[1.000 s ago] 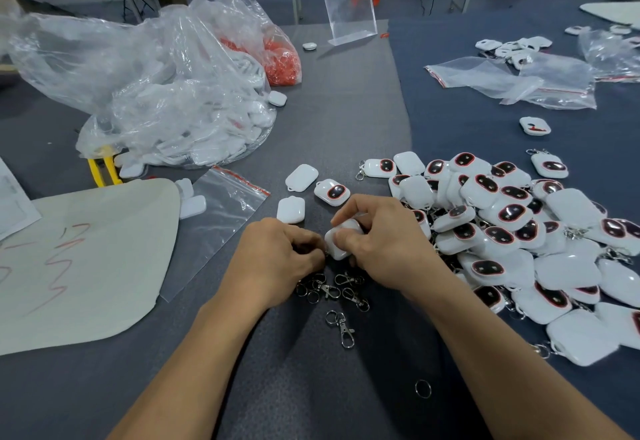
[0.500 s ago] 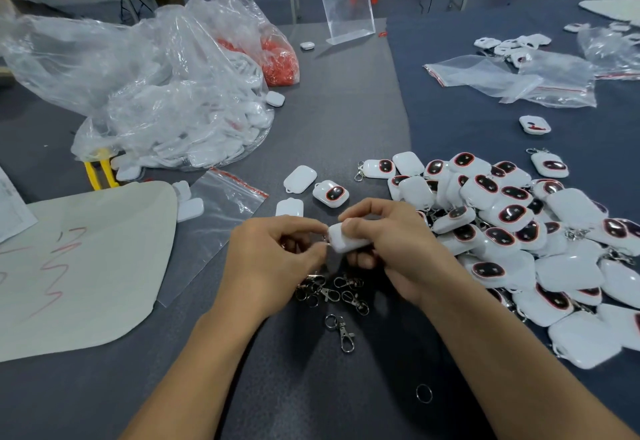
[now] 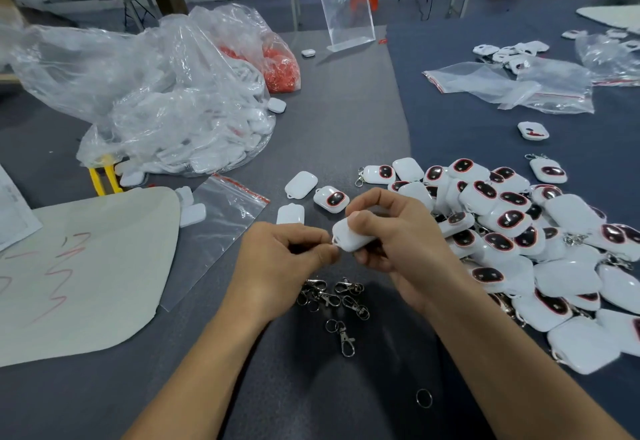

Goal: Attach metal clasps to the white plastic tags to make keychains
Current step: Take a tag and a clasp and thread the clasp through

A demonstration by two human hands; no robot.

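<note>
Step, my read: threading clasp ring onto tag loop. Right hand (image 3: 398, 242) grips white tag (image 3: 349, 237) off mat, thumb on top. Left hand (image 3: 284, 259) has fingers curled, pinching tag's loop corner. Ring between fingertips hidden, I can't tell. Next likely needs ring pried open and fed through loop, tag held steady. Loose clasps (image 3: 332, 295) lie just below hands, split ring (image 3: 424, 398) nearer me. Finished pile (image 3: 519, 231) right, bare tags (image 3: 300, 184) beyond hands, zip bag (image 3: 221, 228) left. Nothing blocks hands.

There are 2 hands (image 3: 277, 266), 1 held tag (image 3: 351, 238), 1 stray ring (image 3: 424, 398), 1 acrylic stand (image 3: 346, 6)
</note>
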